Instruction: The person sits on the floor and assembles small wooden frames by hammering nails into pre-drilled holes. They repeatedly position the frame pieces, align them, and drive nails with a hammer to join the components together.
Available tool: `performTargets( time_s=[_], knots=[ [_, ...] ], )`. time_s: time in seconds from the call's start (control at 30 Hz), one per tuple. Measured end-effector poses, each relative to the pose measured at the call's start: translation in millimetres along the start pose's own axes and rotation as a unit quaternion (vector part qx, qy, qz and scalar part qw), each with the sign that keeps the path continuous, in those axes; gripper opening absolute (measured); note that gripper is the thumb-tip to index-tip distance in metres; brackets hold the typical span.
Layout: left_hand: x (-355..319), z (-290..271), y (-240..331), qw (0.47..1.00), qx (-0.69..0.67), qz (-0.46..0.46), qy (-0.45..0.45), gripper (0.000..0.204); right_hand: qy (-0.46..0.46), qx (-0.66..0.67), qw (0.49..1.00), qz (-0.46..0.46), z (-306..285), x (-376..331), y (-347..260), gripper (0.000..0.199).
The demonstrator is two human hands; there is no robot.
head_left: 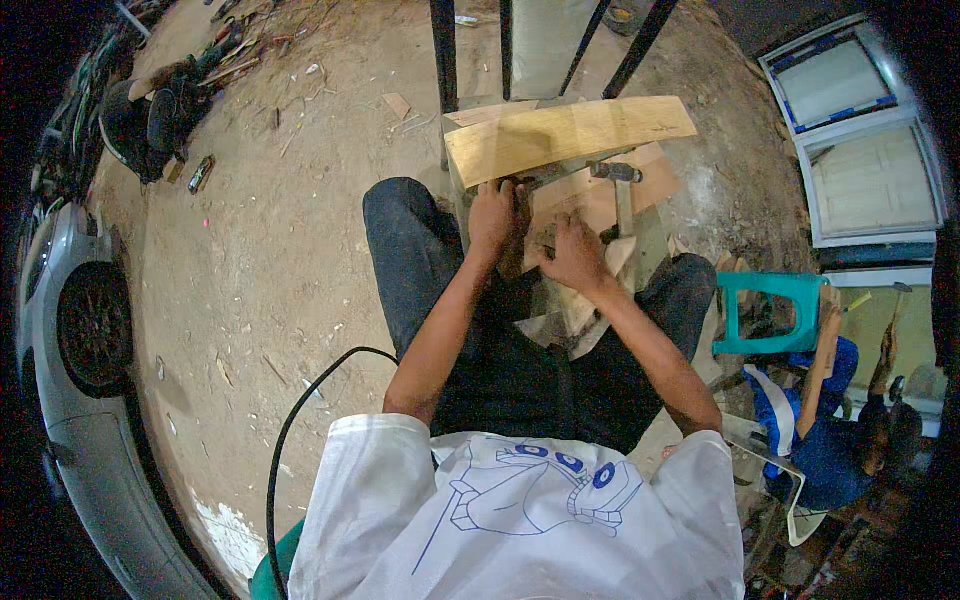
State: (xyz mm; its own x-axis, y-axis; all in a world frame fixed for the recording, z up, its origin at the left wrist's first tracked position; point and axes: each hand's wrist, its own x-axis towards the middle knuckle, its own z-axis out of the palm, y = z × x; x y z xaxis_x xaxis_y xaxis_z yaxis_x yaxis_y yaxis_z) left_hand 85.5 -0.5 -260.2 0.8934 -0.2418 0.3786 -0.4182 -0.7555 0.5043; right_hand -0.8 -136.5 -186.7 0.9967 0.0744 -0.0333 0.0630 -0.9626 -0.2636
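Observation:
My left hand (494,222) is closed, fingers curled, at the near edge of a pale curved-looking wooden board (570,138). Something dark shows at its fingertips, too small to name. To its right, my right hand (577,258) is bent with its fingers drawn together over thin brown wood pieces; whatever it pinches is hidden. A hammer (614,172) lies just beyond the right hand, its head toward the board and its handle toward me. Under it is a flat light-brown wood sheet (655,172). All this rests on a low work surface between my knees.
Dark metal legs (505,50) stand behind the board. A teal plastic stool (768,313) is at the right, near a person (840,440) holding a hammer and a wood strip. Another person (135,115) crouches far left. A grey car (75,430) and scattered wood scraps are at left.

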Motion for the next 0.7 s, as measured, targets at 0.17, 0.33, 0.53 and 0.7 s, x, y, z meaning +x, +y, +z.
performTargets(
  time_s=[0.17, 0.33, 0.53, 0.7],
  knots=[
    [-1, -6, 1, 0.998, -0.011, -0.042, -0.044, 0.027, -0.031, 0.153, 0.977, 0.143, -5, 2, -26, 0.058],
    [2, 7, -10, 0.995, 0.051, -0.025, -0.083, 0.024, 0.055, 0.031, 0.998, -0.014, -29, -14, -16, 0.06],
    [-1, 8, -26, 1.0, 0.01, 0.002, 0.0, 0.025, -0.056, 0.185, 0.979, 0.063, -111, -20, 4, 0.082],
    [-12, -45, 33, 0.968, -0.231, -0.098, 0.012, 0.029, -0.046, 0.291, 0.954, 0.063, -120, -37, 5, 0.051]
  ],
)
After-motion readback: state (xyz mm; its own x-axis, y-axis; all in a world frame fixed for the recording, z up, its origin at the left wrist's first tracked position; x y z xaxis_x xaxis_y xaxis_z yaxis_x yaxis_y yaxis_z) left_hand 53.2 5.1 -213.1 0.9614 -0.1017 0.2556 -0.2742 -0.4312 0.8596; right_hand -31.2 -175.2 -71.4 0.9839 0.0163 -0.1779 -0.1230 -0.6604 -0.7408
